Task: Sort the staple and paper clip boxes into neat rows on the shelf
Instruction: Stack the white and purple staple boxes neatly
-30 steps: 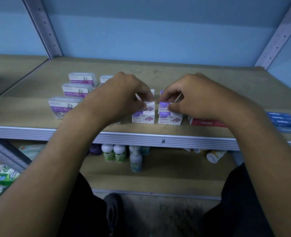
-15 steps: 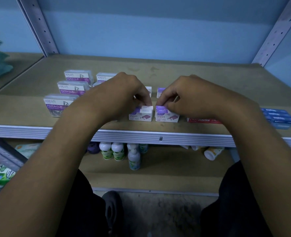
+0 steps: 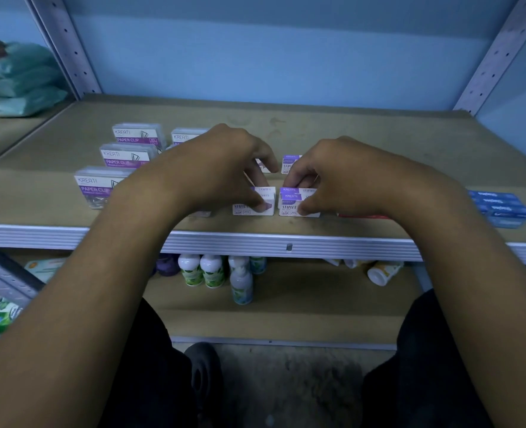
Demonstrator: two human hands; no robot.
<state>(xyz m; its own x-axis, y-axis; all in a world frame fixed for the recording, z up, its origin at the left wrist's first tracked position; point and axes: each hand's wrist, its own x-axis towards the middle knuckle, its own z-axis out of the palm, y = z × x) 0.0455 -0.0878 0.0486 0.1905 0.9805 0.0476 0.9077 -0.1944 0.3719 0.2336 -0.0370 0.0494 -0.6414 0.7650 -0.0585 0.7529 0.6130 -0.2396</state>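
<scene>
- One head-worn view looked forward and down from close in front of the shelf (image 3: 286, 125).
- It faced the blue back wall (image 3: 271, 57), metal uprights framing both sides.
- Both forearms reached in from the bottom corners; the lower shelf (image 3: 286, 310) showed beneath.

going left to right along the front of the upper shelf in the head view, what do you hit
front paper clip box → left hand on the left staples box → right staples box held by the right hand → red staples box → blue boxes
</scene>
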